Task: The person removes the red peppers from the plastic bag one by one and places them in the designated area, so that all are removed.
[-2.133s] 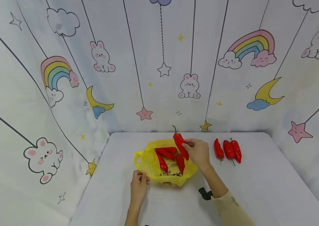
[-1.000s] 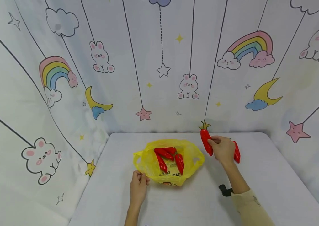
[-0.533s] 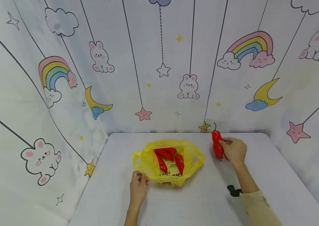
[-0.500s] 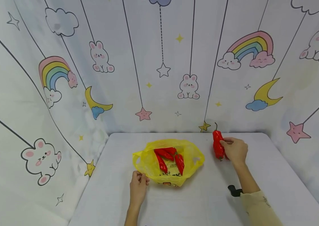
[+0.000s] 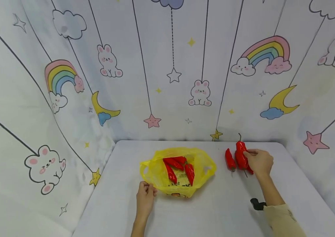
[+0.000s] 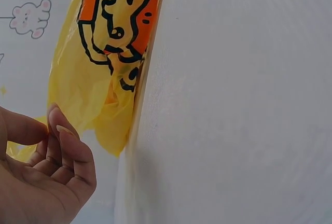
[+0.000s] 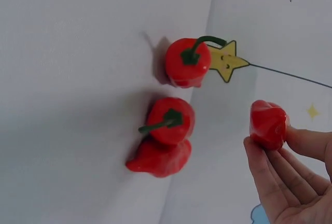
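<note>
Your right hand pinches a red pepper above three loose peppers, near the worktop's far edge, towards its right corner; setting it down carelessly could knock them rolling. Your left hand pinches the rim of the yellow bag, left of centre; a tug might spill the peppers inside.

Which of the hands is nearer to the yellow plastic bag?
Left: the left hand pinches the near-left edge of the yellow plastic bag. The right hand is away to the bag's right, holding a red chili pepper.
</note>
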Tool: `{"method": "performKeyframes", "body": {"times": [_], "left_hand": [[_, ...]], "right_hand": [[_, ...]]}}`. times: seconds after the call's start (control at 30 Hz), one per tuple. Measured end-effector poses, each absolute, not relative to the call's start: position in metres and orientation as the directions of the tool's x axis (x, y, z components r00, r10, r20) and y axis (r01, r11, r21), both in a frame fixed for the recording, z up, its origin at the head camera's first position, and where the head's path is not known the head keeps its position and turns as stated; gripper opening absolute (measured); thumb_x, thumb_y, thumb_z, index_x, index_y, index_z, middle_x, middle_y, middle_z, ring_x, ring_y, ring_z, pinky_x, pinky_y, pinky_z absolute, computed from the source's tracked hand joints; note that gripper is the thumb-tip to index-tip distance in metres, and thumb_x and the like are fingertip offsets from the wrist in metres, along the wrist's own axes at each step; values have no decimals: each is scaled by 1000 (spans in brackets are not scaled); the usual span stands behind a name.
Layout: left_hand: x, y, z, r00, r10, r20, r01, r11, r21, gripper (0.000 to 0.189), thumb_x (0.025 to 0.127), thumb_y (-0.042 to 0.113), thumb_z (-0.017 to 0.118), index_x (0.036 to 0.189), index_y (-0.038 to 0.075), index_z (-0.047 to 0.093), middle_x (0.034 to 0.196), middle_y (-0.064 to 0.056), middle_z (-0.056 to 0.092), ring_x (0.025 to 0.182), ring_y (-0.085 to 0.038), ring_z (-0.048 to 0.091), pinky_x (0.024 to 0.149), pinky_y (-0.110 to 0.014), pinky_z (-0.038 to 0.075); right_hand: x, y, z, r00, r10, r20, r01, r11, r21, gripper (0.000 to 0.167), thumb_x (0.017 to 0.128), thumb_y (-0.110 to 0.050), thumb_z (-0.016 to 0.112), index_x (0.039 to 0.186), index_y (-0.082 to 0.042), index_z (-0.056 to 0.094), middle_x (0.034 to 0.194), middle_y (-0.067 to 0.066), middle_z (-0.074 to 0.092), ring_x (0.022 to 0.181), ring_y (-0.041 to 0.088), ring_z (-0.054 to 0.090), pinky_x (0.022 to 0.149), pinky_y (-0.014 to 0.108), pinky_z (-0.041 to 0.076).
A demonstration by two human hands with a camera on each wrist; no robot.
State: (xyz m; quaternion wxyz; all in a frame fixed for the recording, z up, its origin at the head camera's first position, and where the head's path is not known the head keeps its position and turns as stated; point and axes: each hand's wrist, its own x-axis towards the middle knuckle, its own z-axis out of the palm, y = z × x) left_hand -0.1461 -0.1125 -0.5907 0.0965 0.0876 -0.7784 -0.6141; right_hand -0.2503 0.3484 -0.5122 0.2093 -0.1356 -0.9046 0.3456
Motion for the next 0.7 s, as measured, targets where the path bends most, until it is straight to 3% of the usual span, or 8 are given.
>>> {"method": "performKeyframes", "body": {"times": [0.2, 0.7], "left_hand": [[-144, -114, -592, -967, -253, 36, -23, 226, 974, 6, 109, 9, 52, 110, 3, 51, 84, -5, 66, 75, -19, 64, 67, -27, 55], [-145, -115, -591, -963, -254, 85, 29, 217, 976, 10, 110, 10, 52, 109, 0, 51, 83, -8, 67, 73, -18, 64, 65, -26, 54]], "right_hand": [[-248, 367, -520, -868, 404, 288, 118, 732, -671, 33, 99, -22, 71, 112, 8, 76, 100, 28, 75, 70, 37, 72, 46, 29, 50], [-250, 408, -541, -884, 401, 240, 185, 773, -607, 36, 99, -22, 69, 108, 12, 74, 96, 28, 75, 88, 47, 65, 60, 40, 41]]}}
